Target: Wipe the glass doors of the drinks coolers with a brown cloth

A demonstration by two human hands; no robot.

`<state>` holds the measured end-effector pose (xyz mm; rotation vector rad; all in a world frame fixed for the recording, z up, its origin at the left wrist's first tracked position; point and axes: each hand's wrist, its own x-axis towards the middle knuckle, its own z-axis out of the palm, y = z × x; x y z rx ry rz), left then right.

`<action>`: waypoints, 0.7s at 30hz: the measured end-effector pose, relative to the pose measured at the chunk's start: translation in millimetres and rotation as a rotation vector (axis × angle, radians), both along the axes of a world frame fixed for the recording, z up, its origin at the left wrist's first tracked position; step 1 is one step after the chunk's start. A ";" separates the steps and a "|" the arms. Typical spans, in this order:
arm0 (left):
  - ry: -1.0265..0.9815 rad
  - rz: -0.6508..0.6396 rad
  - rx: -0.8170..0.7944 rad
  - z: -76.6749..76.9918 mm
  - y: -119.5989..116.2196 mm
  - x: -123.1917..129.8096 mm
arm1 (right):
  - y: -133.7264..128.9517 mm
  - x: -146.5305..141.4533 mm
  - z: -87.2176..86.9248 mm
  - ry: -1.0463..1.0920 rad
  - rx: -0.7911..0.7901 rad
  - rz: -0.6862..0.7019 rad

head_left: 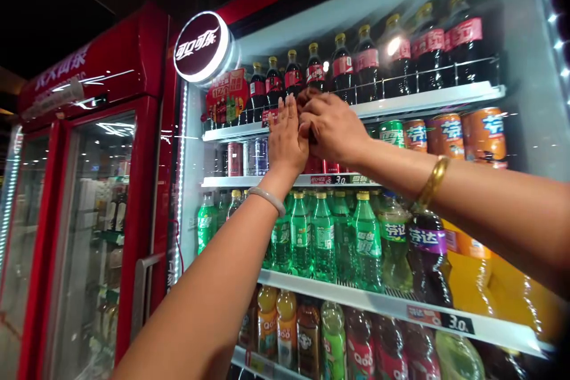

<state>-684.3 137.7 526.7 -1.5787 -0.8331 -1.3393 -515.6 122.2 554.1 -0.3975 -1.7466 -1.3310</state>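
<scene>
My left hand (pixel 287 138) lies flat with fingers stretched upward against the glass door (pixel 249 29) of a lit drinks fridge. A pale bangle circles that wrist. Beside it, touching or nearly touching its thumb side, my right hand (pixel 333 127) is bent with its fingers curled toward the glass. Whatever the right fingers grip, if anything, is hidden. A gold bangle (pixel 433 181) is on the right wrist. Past both hands, behind the glass, stand cola bottles (pixel 315 69) with yellow caps. A round red promotional sticker (pixel 227 98) shows left of the hands.
Lower shelves hold green soda bottles (pixel 323 234), orange cans (pixel 447 133) and juice bottles (pixel 285 320). A glowing round sign (pixel 200 46) juts out at the fridge's upper left. Another red fridge (pixel 145 71) stands to the left, with a door handle (pixel 141 291) near its edge.
</scene>
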 end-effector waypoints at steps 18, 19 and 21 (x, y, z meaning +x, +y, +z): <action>0.189 0.099 -0.108 -7.6 -1.8 -24.2 | 3.3 32.6 -24.2 -0.153 -0.018 0.056; 0.231 0.108 -0.108 -6.4 -2.7 -32.2 | 4.6 34.7 -23.1 -0.105 -0.007 0.048; 0.265 0.115 -0.104 -1.5 -3.2 -50.8 | 7.5 24.6 -12.3 0.075 0.018 0.038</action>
